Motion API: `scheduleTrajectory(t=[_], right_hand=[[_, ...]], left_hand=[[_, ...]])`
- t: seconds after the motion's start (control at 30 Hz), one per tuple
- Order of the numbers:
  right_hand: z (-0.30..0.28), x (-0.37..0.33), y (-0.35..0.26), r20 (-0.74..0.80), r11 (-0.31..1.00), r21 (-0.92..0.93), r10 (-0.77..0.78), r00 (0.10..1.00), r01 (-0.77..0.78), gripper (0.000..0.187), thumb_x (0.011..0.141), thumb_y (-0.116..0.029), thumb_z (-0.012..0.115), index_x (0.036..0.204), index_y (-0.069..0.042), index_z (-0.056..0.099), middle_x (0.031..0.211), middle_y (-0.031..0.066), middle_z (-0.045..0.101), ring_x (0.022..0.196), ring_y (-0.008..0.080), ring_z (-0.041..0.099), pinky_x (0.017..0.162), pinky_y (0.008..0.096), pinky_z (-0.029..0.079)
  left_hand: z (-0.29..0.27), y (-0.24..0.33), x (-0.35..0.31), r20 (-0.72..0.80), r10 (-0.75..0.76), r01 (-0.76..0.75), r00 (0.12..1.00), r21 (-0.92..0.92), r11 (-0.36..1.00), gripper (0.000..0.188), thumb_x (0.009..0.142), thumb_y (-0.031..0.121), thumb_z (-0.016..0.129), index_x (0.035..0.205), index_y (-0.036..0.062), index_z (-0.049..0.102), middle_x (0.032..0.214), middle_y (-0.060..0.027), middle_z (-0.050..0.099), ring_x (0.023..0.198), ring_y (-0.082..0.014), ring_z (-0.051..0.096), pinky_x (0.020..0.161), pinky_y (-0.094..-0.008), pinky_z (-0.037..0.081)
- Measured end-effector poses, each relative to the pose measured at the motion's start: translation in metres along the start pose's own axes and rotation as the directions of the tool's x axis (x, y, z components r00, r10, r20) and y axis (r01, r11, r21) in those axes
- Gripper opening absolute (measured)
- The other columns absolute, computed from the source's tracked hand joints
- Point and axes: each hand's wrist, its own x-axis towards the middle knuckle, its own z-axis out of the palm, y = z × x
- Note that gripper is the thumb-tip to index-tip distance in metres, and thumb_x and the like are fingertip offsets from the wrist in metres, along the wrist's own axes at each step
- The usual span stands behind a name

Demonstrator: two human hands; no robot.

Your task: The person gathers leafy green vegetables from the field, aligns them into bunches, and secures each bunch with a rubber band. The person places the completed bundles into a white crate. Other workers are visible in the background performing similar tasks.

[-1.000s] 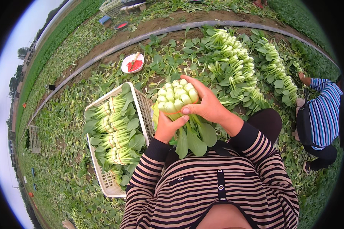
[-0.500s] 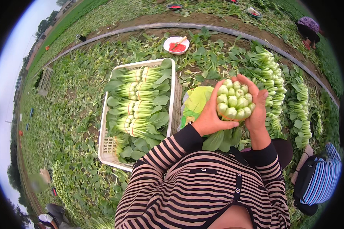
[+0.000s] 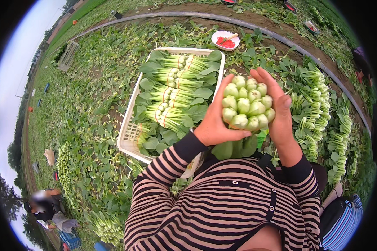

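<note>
My left hand (image 3: 215, 122) and my right hand (image 3: 282, 117) are wrapped round a bunch of bok choy (image 3: 248, 103) from both sides. Its pale green stem bases face up, pressed together, and its leaves hang below toward my body. Whether a band goes round this bunch is hidden by my fingers. Left of my hands stands a white plastic crate (image 3: 129, 136). Banded bok choy bunches (image 3: 170, 95) lie in it in two columns, bases meeting in the middle and leaves outward.
Beyond the crate sits a white bowl (image 3: 217, 40) of red bands with a wooden-handled tool. Loose bok choy (image 3: 316, 113) lies in rows on the right. A grey pipe (image 3: 222, 19) crosses the far ground. A person (image 3: 50, 211) is at lower left, and a striped blue thing (image 3: 343, 224) at lower right.
The view has swung, so the crate and bowl now appear farther right and higher. Both hands still hold the bunch, which is now closer to the crate's right side in the picture.
</note>
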Motion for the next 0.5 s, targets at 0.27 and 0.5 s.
scheduleTrajectory(t=[0.27, 0.5], right_hand=[[0.004, -0.004, 0.041, 0.036, 0.954, 0.115, 0.275, 0.961, -0.277, 0.039, 0.101, -0.030, 0.052, 0.128, -0.001, 0.057, 0.118, 0.0081, 0.064, 0.109, 0.0162, 0.061, 0.092, 0.0291, 0.046], [-0.001, -0.017, 0.057, 0.041, 0.897, 0.113, 0.425, 0.904, -0.427, 0.034, 0.102, -0.026, 0.050, 0.125, -0.002, 0.058, 0.114, 0.0082, 0.066, 0.102, 0.0148, 0.062, 0.089, 0.0280, 0.048]], left_hand=[[-0.175, 0.069, -0.088, -0.083, -0.049, 0.095, 0.995, 0.914, 0.395, 0.118, 0.060, 0.016, 0.085, 0.151, -0.0005, 0.012, 0.134, -0.0187, 0.051, 0.120, -0.0348, 0.053, 0.104, -0.0424, 0.040], [-0.255, 0.019, -0.154, 0.001, -0.517, 0.003, 0.856, 1.000, 0.007, 0.110, 0.059, 0.011, 0.082, 0.150, 0.0048, 0.021, 0.136, -0.0162, 0.048, 0.128, -0.0336, 0.045, 0.115, -0.0471, 0.028]])
